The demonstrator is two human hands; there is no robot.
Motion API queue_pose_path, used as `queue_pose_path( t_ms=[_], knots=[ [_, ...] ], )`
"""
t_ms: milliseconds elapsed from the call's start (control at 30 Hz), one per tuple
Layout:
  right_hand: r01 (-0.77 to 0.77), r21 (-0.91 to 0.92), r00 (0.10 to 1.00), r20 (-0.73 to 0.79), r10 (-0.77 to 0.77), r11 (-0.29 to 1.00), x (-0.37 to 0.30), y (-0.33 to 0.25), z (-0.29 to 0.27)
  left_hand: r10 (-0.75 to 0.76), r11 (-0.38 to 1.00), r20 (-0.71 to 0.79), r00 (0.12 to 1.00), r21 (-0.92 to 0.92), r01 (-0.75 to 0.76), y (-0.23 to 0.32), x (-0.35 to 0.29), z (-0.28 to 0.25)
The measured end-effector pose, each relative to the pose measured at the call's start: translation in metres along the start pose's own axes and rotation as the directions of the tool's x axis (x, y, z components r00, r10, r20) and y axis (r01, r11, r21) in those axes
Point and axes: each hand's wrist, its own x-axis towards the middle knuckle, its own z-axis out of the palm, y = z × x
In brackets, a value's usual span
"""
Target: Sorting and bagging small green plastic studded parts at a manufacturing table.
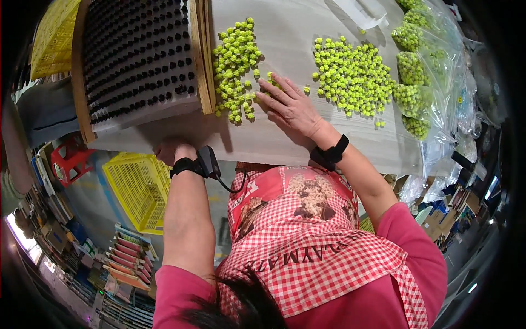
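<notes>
My right hand lies on the grey table with its fingers stretched out and its fingertips at the edge of a pile of small yellow-green knobbly pieces. A second, wider spread of the same pieces lies to the right of that hand. My left hand is at the table's front edge, just below a wooden-edged tray with rows of small dark pieces. The fingers of my left hand are mostly hidden.
Clear plastic bags of yellow-green pieces line the table's right side. A white sheet lies at the far edge. One yellow crate stands below the table, another yellow crate at the far left. A red stool stands left.
</notes>
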Motion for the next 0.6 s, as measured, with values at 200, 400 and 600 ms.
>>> queue_pose_path(
  t_ms=[200, 400, 600],
  knots=[
    [-0.03, 0.238, 0.99, -0.13, 0.062, 0.971, -0.025, 0.014, -0.003, 0.462, 0.387, 0.397, 0.793, 0.714, -0.583, -0.005, -0.004, -0.02],
    [-0.188, 0.535, 0.852, -0.328, 0.407, 0.824, -0.033, 0.027, -0.015, 0.526, -0.425, 0.77, 0.362, 0.607, -0.672, -0.011, -0.015, -0.052],
    [-0.087, 0.193, 0.922, -0.355, 0.152, 0.977, -0.021, 0.018, -0.023, 0.571, -0.305, 0.706, 0.419, 0.656, -0.69, -0.01, -0.021, -0.06]
  ],
)
